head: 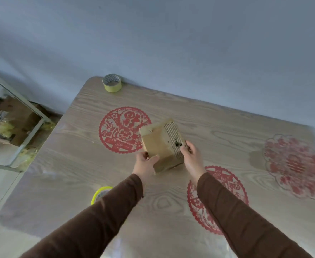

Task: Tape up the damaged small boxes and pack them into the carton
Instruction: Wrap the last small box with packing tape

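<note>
A small brown cardboard box (161, 144) is held tilted above the middle of the wooden table (218, 127). One face shows rows of slots and a dark hole. My left hand (146, 162) grips its near left corner, thumb on the top face. My right hand (191, 155) holds the right side, fingers curled at the slotted face. A yellow tape roll (112, 83) stands at the table's far left corner. A second yellow tape roll (100, 193) lies near my left forearm, partly hidden by the sleeve. No carton is in view.
Red paper-cut decorations (124, 129) lie flat on the tabletop under a clear cover, at the left, near right and far right. A metal-framed shelf (20, 131) with cardboard and yellow material stands to the left of the table. A pale wall runs behind.
</note>
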A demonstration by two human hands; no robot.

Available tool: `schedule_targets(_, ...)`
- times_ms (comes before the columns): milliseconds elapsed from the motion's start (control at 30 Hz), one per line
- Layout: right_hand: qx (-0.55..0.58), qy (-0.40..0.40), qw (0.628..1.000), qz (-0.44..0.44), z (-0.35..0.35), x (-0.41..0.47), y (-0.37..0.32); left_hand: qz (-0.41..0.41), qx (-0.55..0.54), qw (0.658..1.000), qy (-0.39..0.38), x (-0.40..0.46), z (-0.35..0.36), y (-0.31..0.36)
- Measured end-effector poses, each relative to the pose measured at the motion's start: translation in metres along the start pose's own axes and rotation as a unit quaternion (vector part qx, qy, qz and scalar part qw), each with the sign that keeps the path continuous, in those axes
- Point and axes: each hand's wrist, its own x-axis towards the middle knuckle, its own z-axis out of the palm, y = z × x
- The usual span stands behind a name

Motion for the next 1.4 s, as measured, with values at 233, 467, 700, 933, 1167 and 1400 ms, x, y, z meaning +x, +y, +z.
schedule_targets(233,-0.124,-0.007,0.991,-0.046,-0.048,-0.067,0.042,-0.194,-0.114,0.97,-0.087,-0.112,0.026,-0.098)
schedule_targets(467,-0.209,-0.072,0.968,-0.119,-0.061,-0.102,0.066,-0.253,0.015,0.946,-0.201,-0.161,0.008,-0.114)
schedule_targets(700,-0.022,0.004,1.0,-0.02,-0.071,-0.15,0.092,0.2,0.241,0.946,0.077,-0.123,-0.025,-0.123)
schedule_targets(933,0.05,-0.028,0.998,0.021,-0.048,-0.159,0.095,0.065,0.212,0.973,-0.058,-0.079,0.004,-0.125)
schedule_targets(1167,0.093,-0.035,0.994,0.053,-0.031,-0.157,0.1,0.104,0.52,0.848,-0.022,-0.081,0.013,-0.139)
schedule_targets(1400,0.094,-0.049,0.993,0.059,-0.018,-0.161,0.1,0.123,0.258,0.958,-0.007,-0.094,0.021,-0.147)
